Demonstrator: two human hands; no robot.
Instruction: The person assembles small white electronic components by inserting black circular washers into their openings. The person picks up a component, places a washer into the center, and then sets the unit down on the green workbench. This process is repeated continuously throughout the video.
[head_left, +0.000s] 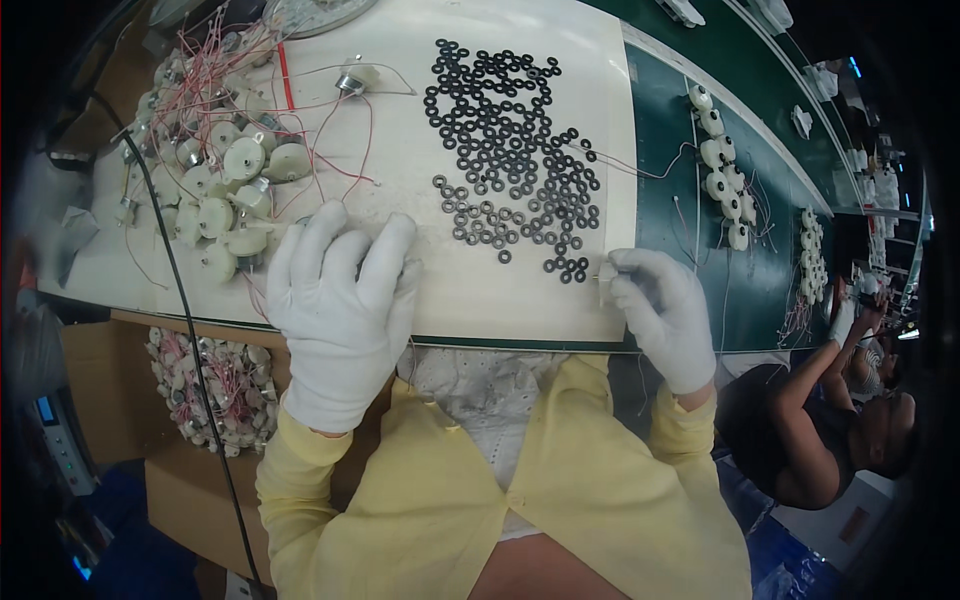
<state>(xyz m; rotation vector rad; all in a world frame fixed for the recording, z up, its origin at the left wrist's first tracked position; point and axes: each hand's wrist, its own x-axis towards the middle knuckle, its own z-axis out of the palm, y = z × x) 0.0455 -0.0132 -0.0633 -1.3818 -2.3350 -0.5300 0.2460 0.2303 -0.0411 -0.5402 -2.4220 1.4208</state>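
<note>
My right hand (665,315), in a white glove, pinches a small motor (605,281) between thumb and fingers at the table's front edge. Only its pale edge and a thin pin show; the rest is hidden. My left hand (340,305), gloved too, has its fingers apart and bent over the front of the table, with nothing visible in them. Beside it lies a heap of small motors (243,158) with white round discs and red and white wires. Many black rubber rings (510,150) are spread across the white sheet between and beyond my hands.
One motor (353,77) lies apart near a red stick (287,75). On the green belt (660,140) at right, white-disc motors (722,165) sit in rows. A cardboard box (110,385) of motors stands below left. A black cable (180,290) crosses the left. Another person (815,435) is at right.
</note>
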